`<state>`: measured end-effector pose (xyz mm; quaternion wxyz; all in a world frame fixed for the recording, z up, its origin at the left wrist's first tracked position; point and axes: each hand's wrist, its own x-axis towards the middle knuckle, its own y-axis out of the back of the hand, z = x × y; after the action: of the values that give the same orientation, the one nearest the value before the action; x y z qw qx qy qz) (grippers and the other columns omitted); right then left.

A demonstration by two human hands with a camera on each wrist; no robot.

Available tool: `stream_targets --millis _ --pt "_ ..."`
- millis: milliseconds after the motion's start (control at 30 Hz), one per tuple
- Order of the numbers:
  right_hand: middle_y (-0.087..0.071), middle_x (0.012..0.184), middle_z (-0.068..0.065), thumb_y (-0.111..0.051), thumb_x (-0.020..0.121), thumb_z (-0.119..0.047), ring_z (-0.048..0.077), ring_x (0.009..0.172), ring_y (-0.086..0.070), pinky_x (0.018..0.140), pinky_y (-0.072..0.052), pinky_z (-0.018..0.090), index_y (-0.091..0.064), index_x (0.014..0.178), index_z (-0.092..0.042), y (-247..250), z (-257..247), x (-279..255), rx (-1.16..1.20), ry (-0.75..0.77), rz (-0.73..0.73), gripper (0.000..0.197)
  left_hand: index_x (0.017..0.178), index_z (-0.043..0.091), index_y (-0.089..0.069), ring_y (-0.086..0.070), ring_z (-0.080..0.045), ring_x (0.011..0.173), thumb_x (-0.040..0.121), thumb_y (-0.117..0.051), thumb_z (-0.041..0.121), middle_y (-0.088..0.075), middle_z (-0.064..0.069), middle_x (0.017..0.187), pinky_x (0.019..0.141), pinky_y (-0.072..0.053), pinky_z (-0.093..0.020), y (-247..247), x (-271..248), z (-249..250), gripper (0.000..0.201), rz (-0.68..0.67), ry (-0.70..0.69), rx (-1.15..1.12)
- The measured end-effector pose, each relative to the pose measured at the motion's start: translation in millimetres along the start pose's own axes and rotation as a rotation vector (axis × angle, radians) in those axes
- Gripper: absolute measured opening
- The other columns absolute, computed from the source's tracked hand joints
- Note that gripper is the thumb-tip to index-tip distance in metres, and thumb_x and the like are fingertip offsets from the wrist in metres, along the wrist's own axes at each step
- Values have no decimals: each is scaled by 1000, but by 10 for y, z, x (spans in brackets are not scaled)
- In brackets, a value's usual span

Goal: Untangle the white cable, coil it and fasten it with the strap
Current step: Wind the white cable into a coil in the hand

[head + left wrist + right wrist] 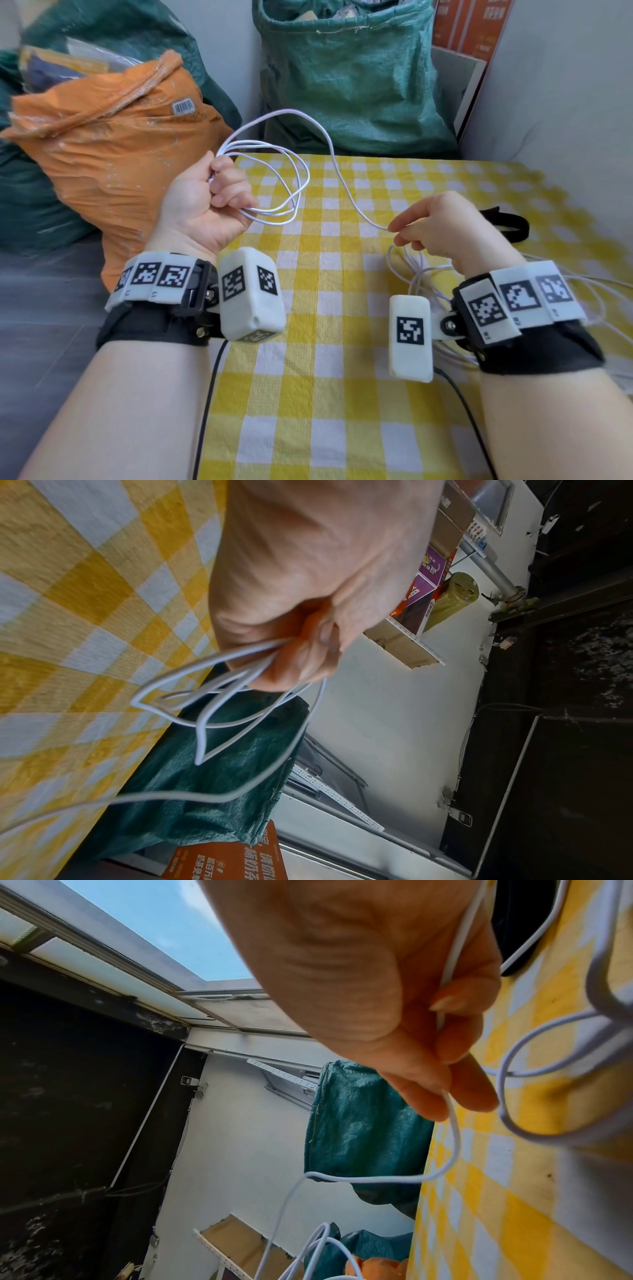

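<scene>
My left hand [205,202] was closed around several loops of the white cable [274,171], held up above the left edge of the bench [325,394]. My right hand [442,229] pinched the free run of the same cable between thumb and fingertips. More cable lay loose under my right wrist. The black strap [507,222] lay on the bench behind my right hand.

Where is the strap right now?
Head view: the black strap lies on the checked tablecloth at the far right, just beyond the right hand, untouched.

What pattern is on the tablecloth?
Yellow and white checks on the tablecloth, clearest in the head view.
</scene>
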<state>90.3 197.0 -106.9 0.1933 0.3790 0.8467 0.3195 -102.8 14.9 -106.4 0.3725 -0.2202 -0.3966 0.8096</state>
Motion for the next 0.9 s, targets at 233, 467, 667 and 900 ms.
stream_targets --millis 233,467,667,900 --pt "-75 71 -6 -56 89 -7 7 51 -48 53 -41 21 -70 88 -19 -26 -97 -96 -21 114 -208 18 64 23 -35 -25 -6 29 100 -26 39 -25 7 41 38 -27 -14 -129 -37 -65 40 -50 0 164" --pt "-75 77 -6 -58 89 -10 9 51 -41 53 -36 22 -72 87 -22 -20 -206 -192 16 238 -402 18 60 21 -41 -43 -7 41 100 -31 39 -42 6 48 46 -43 -17 -267 -76 -210 45 -62 28 428" --pt "-55 55 -11 -72 78 -3 3 46 -40 45 -33 12 -73 81 -19 -62 -240 -201 111 363 -421 16 64 15 -40 -66 -25 68 101 -31 31 -64 -9 66 69 -56 -38 -400 -143 -437 41 -186 85 673" --pt "-55 54 -6 -81 67 -1 4 46 -44 45 -33 14 -56 68 -15 -107 -271 -191 345 445 -321 29 69 13 -42 -58 -19 49 101 -35 32 -59 -1 62 48 -49 -27 -443 -162 -558 37 -185 111 892"
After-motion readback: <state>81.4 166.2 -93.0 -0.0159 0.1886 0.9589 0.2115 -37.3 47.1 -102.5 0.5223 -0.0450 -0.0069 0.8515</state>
